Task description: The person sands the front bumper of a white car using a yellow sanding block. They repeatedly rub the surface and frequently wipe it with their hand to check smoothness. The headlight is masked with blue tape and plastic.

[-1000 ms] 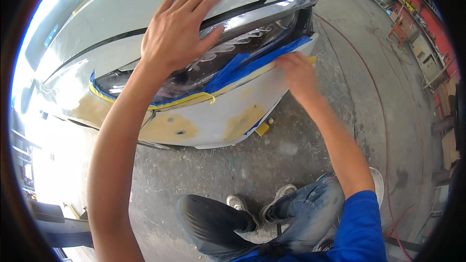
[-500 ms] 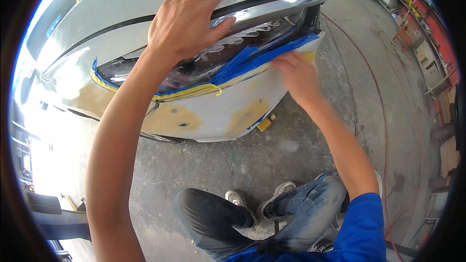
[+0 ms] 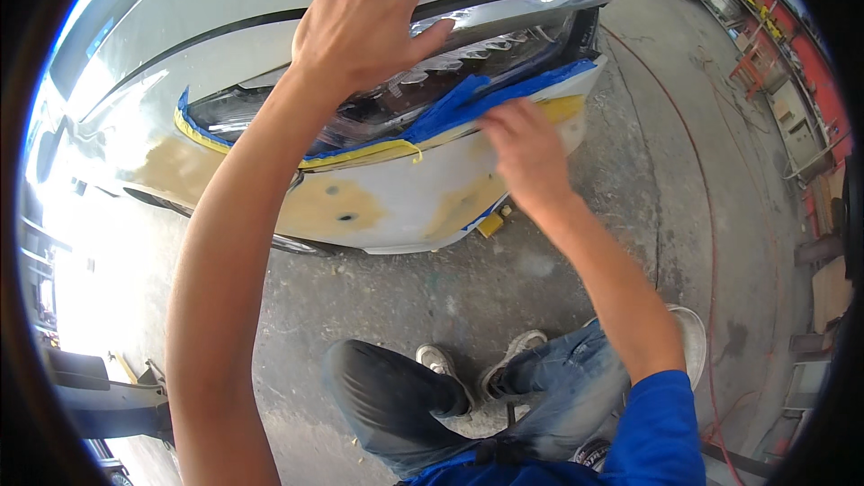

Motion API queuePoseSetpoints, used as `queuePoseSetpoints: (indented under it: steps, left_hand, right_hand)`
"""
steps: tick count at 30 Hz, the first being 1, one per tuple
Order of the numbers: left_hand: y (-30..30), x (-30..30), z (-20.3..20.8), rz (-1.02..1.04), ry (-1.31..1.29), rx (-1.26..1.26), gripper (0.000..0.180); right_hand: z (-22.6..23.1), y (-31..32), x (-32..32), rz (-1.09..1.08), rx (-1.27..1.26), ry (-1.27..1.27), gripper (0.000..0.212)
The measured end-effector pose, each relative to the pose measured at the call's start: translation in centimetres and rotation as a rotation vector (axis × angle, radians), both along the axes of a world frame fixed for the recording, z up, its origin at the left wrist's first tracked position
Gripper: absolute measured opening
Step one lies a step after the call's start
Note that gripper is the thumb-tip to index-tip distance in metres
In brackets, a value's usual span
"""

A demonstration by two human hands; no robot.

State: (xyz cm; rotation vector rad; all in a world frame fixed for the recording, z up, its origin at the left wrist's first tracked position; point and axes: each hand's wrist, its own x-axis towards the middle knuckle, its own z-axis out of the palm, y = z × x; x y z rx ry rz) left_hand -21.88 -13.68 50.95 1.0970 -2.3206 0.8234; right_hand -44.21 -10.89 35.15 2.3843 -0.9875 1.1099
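Note:
My left hand [image 3: 364, 27] lies with fingers spread on the light grey hood [image 3: 225, 13] of a car, above the headlight [image 3: 378, 108]. Blue masking tape [image 3: 450, 113] and yellow tape [image 3: 346, 158] edge the headlight, and a loose yellow end hangs down. On the upper edge of the bumper [image 3: 414, 193], just below the blue tape, rests my right hand [image 3: 531, 155]. Its fingers are bent and pressed together; whatever they hold, if anything, is hidden. Tan filler patches [image 3: 346, 207] with small dark spots show on the bumper's pale surface.
A yellow block [image 3: 490, 224] sits on the concrete floor beneath the bumper. A red hose [image 3: 706, 189] runs along the floor at the right. Shelves and boxes line the red wall [image 3: 814, 54]. A white bucket [image 3: 691, 342] stands beside my right leg.
My right hand has moved left along the bumper's upper edge, uncovering the yellowish patch at its right end. My left hand stays on the hood, while the whole view has shifted slightly.

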Motion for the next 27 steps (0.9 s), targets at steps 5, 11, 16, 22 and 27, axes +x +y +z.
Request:
queuePoseSetpoints:
  steps: [5, 11, 16, 22, 27]
  left_hand:
    - [0.2, 0.6, -0.2, 0.018, 0.004, 0.010, 0.059]
    - [0.6, -0.5, 0.3, 0.019, 0.008, 0.024, 0.057]
    - [0.5, -0.3, 0.3, 0.046, -0.018, 0.038, 0.058]
    - [-1.2, 0.7, -0.5, 0.082, -0.086, -0.105, 0.056]
    - [-0.6, -0.1, 0.0, 0.063, -0.076, -0.088, 0.052]
  right_hand:
    - [0.2, -0.5, -0.2, 0.110, 0.020, -0.044, 0.030]
    - [-2.4, -6.1, -7.5, -0.156, 0.002, -0.065, 0.021]
    - [-2.4, -3.3, -4.3, -0.126, 0.068, -0.102, 0.029]
    - [-1.1, 2.0, 3.6, 0.060, -0.039, -0.192, 0.024]
    - [-1.8, 2.6, 3.7, 0.017, -0.136, -0.237, 0.032]
